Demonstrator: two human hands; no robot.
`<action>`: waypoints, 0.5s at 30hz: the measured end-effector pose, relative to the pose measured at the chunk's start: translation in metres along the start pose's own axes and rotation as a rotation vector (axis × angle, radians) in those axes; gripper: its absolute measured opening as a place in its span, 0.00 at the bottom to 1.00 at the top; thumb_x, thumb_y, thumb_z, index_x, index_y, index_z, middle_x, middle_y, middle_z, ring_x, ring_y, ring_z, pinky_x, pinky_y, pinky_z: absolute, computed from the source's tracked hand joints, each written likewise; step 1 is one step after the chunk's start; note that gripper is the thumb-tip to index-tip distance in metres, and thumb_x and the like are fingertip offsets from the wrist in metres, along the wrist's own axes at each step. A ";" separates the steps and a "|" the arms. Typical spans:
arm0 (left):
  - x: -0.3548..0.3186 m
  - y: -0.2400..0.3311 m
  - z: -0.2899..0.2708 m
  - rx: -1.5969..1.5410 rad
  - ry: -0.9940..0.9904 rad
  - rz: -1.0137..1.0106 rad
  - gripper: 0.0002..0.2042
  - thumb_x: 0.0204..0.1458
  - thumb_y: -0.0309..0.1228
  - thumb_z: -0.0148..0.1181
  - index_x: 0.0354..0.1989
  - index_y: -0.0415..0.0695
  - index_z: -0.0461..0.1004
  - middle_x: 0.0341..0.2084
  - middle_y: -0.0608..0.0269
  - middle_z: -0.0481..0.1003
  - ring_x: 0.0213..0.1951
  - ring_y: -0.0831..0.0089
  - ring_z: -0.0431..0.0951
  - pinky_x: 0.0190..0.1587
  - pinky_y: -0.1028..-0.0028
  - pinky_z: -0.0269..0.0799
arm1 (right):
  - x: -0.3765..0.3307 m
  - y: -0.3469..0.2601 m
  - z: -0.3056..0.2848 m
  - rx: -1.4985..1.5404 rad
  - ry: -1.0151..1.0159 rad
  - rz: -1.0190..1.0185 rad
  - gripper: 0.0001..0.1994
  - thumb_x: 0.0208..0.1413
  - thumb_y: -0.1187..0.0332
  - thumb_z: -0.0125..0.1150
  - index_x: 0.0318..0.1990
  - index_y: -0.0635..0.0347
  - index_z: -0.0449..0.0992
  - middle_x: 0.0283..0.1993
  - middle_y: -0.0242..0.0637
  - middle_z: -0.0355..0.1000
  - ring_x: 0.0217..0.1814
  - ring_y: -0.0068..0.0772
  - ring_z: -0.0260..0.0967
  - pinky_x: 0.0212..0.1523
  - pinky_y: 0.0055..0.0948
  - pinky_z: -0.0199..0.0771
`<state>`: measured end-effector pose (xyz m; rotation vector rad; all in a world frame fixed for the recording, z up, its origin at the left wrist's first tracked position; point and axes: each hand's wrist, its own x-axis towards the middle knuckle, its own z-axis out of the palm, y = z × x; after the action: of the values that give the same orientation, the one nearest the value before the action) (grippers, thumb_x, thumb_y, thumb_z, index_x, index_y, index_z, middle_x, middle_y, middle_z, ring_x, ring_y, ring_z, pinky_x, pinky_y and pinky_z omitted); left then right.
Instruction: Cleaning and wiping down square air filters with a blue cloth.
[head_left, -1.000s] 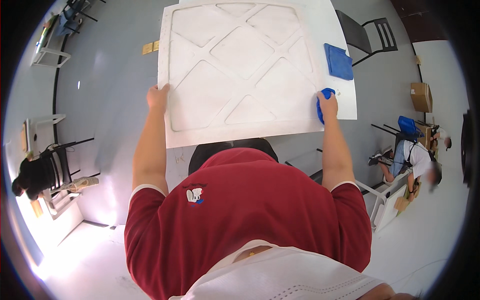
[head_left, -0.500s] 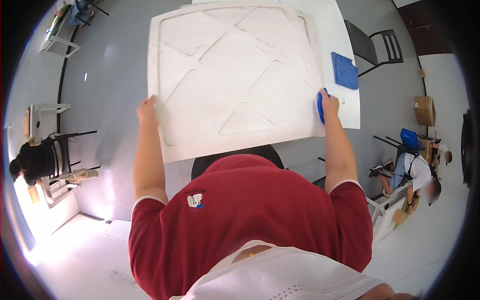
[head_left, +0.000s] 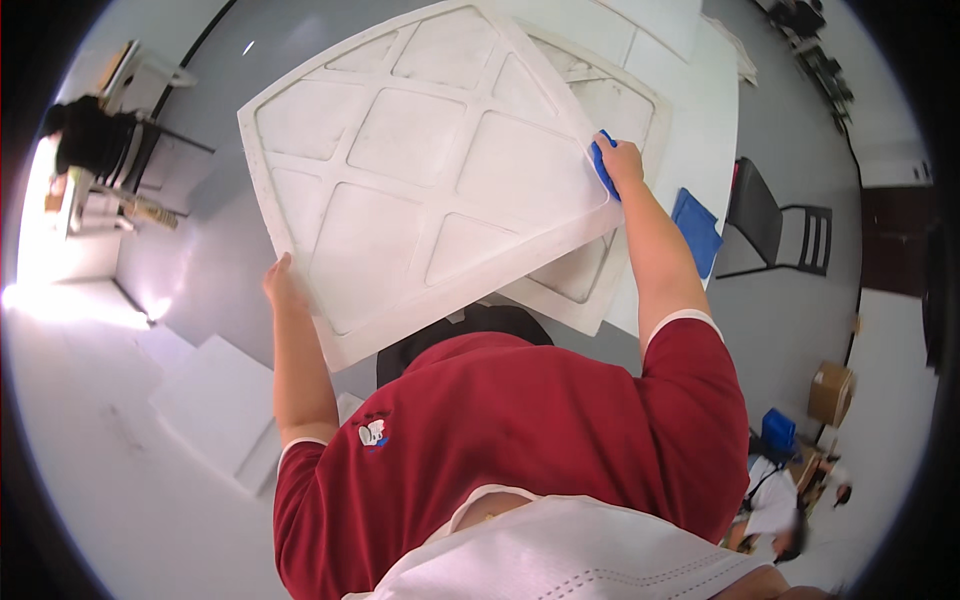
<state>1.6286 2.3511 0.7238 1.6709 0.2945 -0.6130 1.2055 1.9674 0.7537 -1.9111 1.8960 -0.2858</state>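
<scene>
A large off-white panel with a crossing pattern of wide bands and recessed fields is held up in front of me, tilted with its right side farther from me. My left hand is closed on its near left edge. At the right edge my right hand is closed too, with a blue cloth pressed between fingers and panel. Partly hidden beneath it, a second similar panel lies on the white table. The held panel overhangs that table's left side.
A folded blue cloth lies on the table's right edge, beside a dark chair. White flat slabs rest on the floor at lower left. People sit at far left and lower right, near a cardboard box.
My body has turned left, and the held panel has swung left and tilted, its left side nearer me. The second panel beneath has come into view. Both hands keep their grip.
</scene>
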 end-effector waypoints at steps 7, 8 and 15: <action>-0.066 -0.046 -0.005 -0.094 0.137 -0.011 0.15 0.45 0.29 0.58 0.39 0.32 0.68 0.33 0.54 0.71 0.35 0.66 0.71 0.37 0.69 0.68 | 0.049 0.007 -0.001 -0.064 -0.057 -0.208 0.28 0.45 0.44 0.48 0.28 0.67 0.76 0.32 0.54 0.71 0.37 0.50 0.69 0.40 0.41 0.67; -0.073 -0.050 -0.002 -0.128 0.156 -0.018 0.15 0.45 0.29 0.58 0.39 0.32 0.68 0.33 0.54 0.71 0.35 0.66 0.71 0.38 0.69 0.68 | 0.055 0.010 0.000 -0.098 -0.067 -0.181 0.28 0.45 0.45 0.48 0.28 0.67 0.76 0.32 0.54 0.71 0.37 0.51 0.69 0.40 0.41 0.66; -0.101 -0.073 0.014 -0.163 0.131 -0.209 0.14 0.48 0.30 0.55 0.38 0.32 0.67 0.35 0.52 0.70 0.37 0.64 0.71 0.40 0.67 0.69 | 0.090 0.036 0.006 -0.123 0.025 -0.307 0.26 0.49 0.47 0.47 0.29 0.67 0.76 0.31 0.55 0.71 0.36 0.52 0.69 0.39 0.42 0.66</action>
<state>1.5045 2.3670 0.7171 1.5360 0.6038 -0.6173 1.1796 1.8808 0.7186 -2.2923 1.6648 -0.2911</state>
